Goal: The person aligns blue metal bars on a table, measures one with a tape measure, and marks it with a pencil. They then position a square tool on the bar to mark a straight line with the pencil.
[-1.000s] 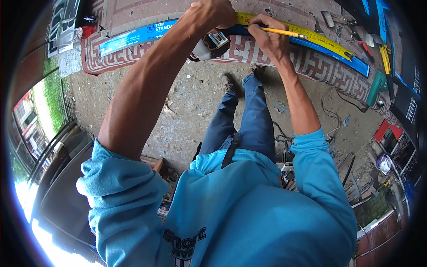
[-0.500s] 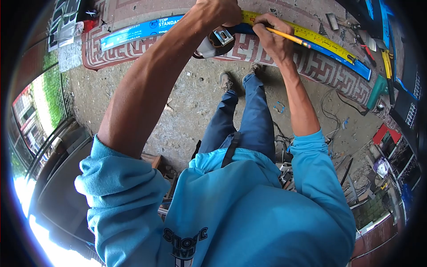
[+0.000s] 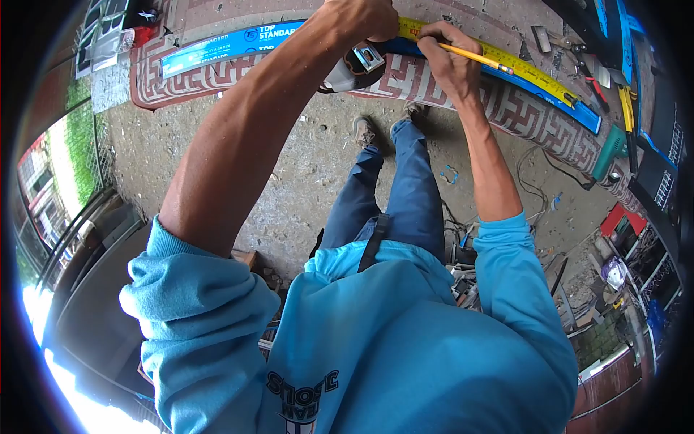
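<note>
A long metal bar (image 3: 231, 50) covered in blue "TOP STANDARD" film lies along the patterned table edge. On it runs the yellow blade of a tape measure (image 3: 524, 69), its hooked end near the bar's right end. My left hand (image 3: 361, 18) is closed at the blade, with the fingertips partly hidden; the tape case (image 3: 354, 69) hangs just below it at the table edge. Close by on the right, my right hand (image 3: 454, 61) grips a yellow pencil (image 3: 481, 58). The pencil's tip points left toward the tape, and its eraser end points right.
At the right of the table are a green power tool (image 3: 613, 152) with a cable, a yellow-handled tool (image 3: 627, 108), red-handled pliers (image 3: 594, 83) and a small metal piece (image 3: 541, 38). Dark profiles (image 3: 661, 173) stand at the far right. Scrap and cables lie on the floor.
The view has shifted slightly. My right hand and the pencil sit a little farther right in the picture; my left hand stays at the tape.
</note>
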Demonstrator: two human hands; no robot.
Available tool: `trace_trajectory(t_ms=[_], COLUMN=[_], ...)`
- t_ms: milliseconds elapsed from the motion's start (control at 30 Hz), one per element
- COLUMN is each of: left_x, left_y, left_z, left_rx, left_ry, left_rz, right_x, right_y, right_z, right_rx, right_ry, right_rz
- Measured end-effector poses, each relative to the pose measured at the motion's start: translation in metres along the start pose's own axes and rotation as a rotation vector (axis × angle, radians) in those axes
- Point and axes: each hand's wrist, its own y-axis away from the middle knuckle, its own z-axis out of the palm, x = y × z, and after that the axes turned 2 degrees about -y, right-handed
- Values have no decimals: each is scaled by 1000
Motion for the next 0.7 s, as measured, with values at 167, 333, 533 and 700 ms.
trace_trajectory(t_ms=[167,333,533,700], left_x=[-1,-3,3,-5], left_y=[-4,-8,2,-15], left_z=[4,7,-1,23], left_rx=[21,82,-3,166], left_ry=[-17,-41,93,-126], left_rz=[13,14,-69,58], right_x=[0,1,6,20], right_y=[1,-3,-4,0], right_z=[2,-7,-15,-45], right_rx=[40,-88,129,252], right_ry=[65,-198,-401,244], right_rz=[-51,143,209,-92])
